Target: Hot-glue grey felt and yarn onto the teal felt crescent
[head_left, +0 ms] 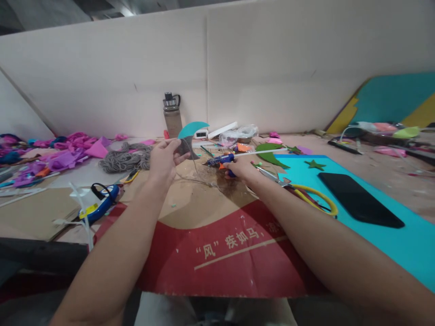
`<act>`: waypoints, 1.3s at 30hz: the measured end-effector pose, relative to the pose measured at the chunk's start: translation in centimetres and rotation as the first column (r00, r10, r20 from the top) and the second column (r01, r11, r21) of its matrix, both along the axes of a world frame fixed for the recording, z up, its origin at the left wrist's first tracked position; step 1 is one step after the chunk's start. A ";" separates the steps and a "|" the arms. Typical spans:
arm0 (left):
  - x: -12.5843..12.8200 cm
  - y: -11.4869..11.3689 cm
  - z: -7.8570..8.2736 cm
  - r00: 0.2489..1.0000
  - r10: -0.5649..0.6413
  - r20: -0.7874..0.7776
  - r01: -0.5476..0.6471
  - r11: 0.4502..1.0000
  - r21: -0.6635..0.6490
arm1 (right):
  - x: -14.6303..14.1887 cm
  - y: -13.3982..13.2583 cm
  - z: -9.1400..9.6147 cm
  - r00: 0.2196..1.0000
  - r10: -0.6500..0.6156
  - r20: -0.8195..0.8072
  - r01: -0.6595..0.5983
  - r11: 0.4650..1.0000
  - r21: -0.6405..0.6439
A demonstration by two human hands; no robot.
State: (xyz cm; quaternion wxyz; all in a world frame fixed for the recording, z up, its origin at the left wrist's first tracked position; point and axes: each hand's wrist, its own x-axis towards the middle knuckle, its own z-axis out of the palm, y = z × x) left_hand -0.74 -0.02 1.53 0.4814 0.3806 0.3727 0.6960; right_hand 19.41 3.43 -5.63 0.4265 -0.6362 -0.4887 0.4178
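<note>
Pinched between the thumb and fingers of my left hand (165,156) is a small grey felt piece (186,147) with pointed corners. A thin grey cord (195,182) hangs from near it and trails over the cardboard sheet (185,210). My right hand (242,168) grips a blue hot glue gun (222,159), its nozzle pointing left toward the felt but apart from it. A white glue stick (268,152) extends rightward from the back of the gun. Part of the gun's handle is hidden by my fingers.
Grey yarn (125,158), a yellow-black cutter (132,175) and a blue power strip (103,203) lie left. Yellow-handled scissors (317,194), a black phone (360,199) and a green star (315,165) are right, beside green leaf-shaped felt (270,154). A bottle (172,113) stands behind.
</note>
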 end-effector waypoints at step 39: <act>3.3 -3.6 -0.2 0.807 0.320 -0.496 -0.093 0.898 0.429 | -5.4 -6.6 4.5 0.774 0.448 -0.448 -0.232 0.858 0.459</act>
